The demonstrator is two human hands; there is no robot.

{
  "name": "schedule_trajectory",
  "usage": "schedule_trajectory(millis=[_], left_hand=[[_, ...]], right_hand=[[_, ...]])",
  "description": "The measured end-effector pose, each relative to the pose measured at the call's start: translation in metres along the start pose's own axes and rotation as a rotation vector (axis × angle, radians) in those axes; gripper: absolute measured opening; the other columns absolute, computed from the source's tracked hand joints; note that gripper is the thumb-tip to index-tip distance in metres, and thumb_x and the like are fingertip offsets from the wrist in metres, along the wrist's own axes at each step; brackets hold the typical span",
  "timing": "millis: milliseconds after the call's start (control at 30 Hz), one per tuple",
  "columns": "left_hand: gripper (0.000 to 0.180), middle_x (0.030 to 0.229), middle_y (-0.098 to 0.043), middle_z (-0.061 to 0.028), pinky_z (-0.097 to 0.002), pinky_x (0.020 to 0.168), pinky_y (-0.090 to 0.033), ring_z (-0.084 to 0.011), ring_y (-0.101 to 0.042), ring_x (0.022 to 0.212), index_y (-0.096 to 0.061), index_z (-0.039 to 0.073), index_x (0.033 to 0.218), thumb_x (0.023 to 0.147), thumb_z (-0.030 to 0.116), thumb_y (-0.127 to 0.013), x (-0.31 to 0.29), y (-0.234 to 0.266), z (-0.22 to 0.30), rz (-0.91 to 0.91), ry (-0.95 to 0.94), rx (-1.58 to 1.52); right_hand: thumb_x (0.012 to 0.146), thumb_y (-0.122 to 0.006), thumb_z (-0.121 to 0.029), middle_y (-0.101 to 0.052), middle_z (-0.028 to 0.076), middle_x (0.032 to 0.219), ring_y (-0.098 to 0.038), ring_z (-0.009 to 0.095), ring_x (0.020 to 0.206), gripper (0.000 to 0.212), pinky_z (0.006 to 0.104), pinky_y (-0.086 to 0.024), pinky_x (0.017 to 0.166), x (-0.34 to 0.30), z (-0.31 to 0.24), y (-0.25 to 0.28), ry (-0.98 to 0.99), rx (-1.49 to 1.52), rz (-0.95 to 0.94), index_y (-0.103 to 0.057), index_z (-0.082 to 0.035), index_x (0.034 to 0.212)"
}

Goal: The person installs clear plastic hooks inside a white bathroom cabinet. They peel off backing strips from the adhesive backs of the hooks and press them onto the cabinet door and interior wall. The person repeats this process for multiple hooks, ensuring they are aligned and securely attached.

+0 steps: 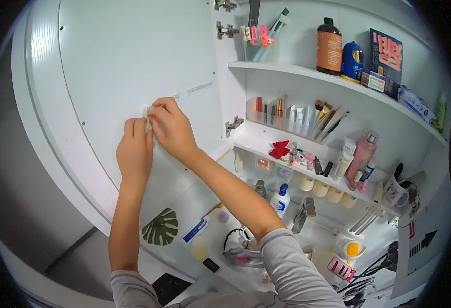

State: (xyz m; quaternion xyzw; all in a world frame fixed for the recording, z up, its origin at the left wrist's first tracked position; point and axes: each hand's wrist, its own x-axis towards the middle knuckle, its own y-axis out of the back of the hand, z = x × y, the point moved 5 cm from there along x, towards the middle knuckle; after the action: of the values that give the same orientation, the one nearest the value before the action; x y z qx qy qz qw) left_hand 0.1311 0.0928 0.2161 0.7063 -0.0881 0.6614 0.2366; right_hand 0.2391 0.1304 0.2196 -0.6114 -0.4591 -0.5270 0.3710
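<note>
Both of my hands meet in front of the inner side of a white cabinet door. Between their fingertips is a small, crumpled off-white piece, mostly covered by the fingers; its material is hard to make out. My left hand is closed on its lower left side. From the right, my right hand pinches the same piece. Just beside the right hand, a pale printed strip lies on the door panel. Whether the piece touches the panel cannot be told.
Metal hinges join the door to an open cabinet. Its upper shelf bears bottles and boxes; lower down stand makeup brushes, a pink bottle and a red bow. Below are a white pump bottle and a leaf-shaped mat.
</note>
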Motion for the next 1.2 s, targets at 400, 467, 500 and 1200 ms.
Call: schedule_trajectory(millis=[400,467,500,1200], left_hand=[[0.034,0.101,-0.054,-0.0069,-0.0273,0.064,-0.046,-0.0169,-0.056,0.080,-0.059,0.012,0.121,0.087,0.006,-0.056,-0.023,0.031,-0.010,-0.186,-0.078,0.045],[0.033,0.095,-0.053,-0.0076,-0.0259,0.059,-0.046,-0.0174,-0.053,0.073,-0.062,0.008,0.114,0.083,-0.001,-0.057,-0.038,0.045,0.015,-0.188,-0.050,-0.183],[0.032,0.094,-0.053,-0.0079,-0.0255,0.058,-0.045,-0.0173,-0.053,0.072,-0.063,0.007,0.112,0.082,-0.003,-0.058,-0.048,0.047,0.022,-0.210,-0.058,-0.258],[0.021,0.085,-0.060,-0.0052,-0.0287,0.061,-0.048,-0.0169,-0.059,0.067,-0.064,0.007,0.104,0.083,0.009,-0.061,-0.136,-0.140,0.181,-0.798,-0.045,-1.194]], right_hand=[[0.077,-0.063,-0.008,-0.057,0.008,0.105,-0.057,0.027,0.093,0.016,0.0348,-0.049,0.076,-0.072,0.012,0.077,0.009,-0.315,-0.368,-0.062,-0.005,0.093],[0.076,-0.064,-0.009,-0.061,0.010,0.095,-0.060,0.027,0.086,0.013,0.0354,-0.049,0.073,-0.091,0.027,0.138,-0.108,-0.490,-0.369,-0.065,-0.005,0.089],[0.076,-0.064,-0.009,-0.061,0.011,0.092,-0.060,0.027,0.084,0.013,0.0352,-0.050,0.072,-0.100,0.034,0.173,-0.176,-0.585,-0.385,-0.066,-0.005,0.088],[0.076,-0.062,-0.014,-0.059,0.009,0.081,-0.060,0.030,0.074,0.008,0.0396,-0.048,0.063,-0.168,0.033,0.361,-0.459,-1.293,-0.282,-0.066,-0.008,0.081]])
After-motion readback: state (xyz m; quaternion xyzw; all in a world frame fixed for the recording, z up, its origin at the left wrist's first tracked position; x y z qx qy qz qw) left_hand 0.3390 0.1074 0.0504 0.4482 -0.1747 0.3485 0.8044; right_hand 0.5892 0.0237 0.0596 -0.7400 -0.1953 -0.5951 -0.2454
